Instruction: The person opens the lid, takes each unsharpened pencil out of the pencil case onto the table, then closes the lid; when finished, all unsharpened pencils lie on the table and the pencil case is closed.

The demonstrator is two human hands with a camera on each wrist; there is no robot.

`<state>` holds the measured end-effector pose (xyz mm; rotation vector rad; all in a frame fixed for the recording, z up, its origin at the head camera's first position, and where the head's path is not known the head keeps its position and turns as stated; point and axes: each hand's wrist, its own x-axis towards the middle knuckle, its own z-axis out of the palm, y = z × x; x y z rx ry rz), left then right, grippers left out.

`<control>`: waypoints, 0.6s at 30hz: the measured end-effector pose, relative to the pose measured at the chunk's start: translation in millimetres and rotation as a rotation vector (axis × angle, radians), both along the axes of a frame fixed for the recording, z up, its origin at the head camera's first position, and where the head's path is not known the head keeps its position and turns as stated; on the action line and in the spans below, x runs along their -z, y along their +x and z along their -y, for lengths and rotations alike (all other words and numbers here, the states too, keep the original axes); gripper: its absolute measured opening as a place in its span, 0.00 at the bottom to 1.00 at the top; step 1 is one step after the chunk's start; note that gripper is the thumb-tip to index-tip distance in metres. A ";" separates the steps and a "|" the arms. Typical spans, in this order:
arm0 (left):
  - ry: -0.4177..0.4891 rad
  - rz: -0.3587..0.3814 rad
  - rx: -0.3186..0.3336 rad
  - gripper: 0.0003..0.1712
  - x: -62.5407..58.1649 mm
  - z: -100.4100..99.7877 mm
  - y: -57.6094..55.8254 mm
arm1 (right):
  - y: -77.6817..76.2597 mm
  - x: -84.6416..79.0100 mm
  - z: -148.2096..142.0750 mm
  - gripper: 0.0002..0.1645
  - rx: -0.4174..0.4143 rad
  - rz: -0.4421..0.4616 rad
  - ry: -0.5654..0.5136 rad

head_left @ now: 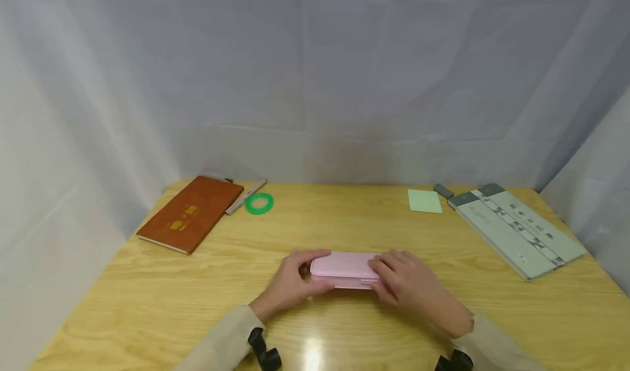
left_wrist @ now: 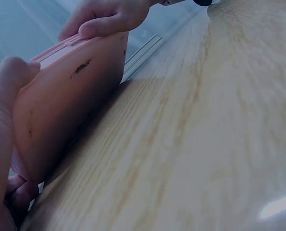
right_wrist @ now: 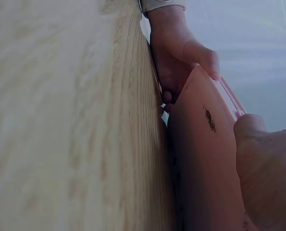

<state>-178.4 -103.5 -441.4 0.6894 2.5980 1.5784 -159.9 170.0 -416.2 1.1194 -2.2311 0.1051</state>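
A pink pencil case (head_left: 342, 265) with a rounded lid lies crosswise between both hands near the middle of the table. At its left end, my left hand (head_left: 296, 275) grips it, thumb on the near side and fingers at the far side. My right hand (head_left: 410, 283) holds the right end, with fingers over the lid and the thumb by the latch on the front. The lid looks closed. In the left wrist view, dark scuffs mark the pink surface of the case (left_wrist: 70, 91) facing the table, which is tilted up close over the wood.
At the back left lie a brown notebook (head_left: 192, 212), a pen (head_left: 246, 197) and a green tape ring (head_left: 250, 205). To the back right are a pale green sticky note (head_left: 425, 201), a small grey object (head_left: 443, 191) and a light green book (head_left: 517, 231). White curtains surround the table.
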 end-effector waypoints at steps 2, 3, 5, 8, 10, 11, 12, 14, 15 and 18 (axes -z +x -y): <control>-0.007 -0.014 0.005 0.33 0.5 -1.9 0.1 | 0.7 -0.9 -0.7 0.37 0.015 -0.011 0.011; -0.008 -0.024 0.007 0.32 0.9 -2.5 0.3 | 1.1 -1.5 -0.8 0.37 0.023 -0.006 0.018; -0.006 -0.032 0.008 0.32 1.2 -3.3 0.6 | 1.7 -3.0 -1.2 0.37 0.042 0.022 0.031; -0.003 -0.035 0.008 0.32 1.4 -3.6 0.5 | 2.6 -5.3 -2.0 0.34 0.069 0.092 0.038; -0.004 -0.034 0.007 0.32 0.9 -3.4 0.4 | 3.1 -6.2 -3.1 0.30 0.081 0.133 0.029; -0.006 -0.035 0.008 0.32 0.5 -3.3 0.4 | 3.1 -6.5 -3.8 0.28 0.078 0.149 0.022; -0.008 -0.036 0.008 0.32 0.1 -3.1 0.5 | 3.0 -6.6 -4.6 0.27 0.068 0.164 0.010; -0.006 -0.032 0.008 0.33 -0.2 -2.4 0.7 | 2.4 -6.4 -6.2 0.25 0.047 0.179 -0.014; -0.006 -0.031 0.008 0.33 -0.2 -2.1 0.7 | 1.7 -5.9 -7.0 0.25 0.029 0.177 -0.028; 0.001 -0.019 0.014 0.36 0.6 -1.4 0.3 | -1.7 -4.4 -9.1 0.27 -0.045 0.146 -0.069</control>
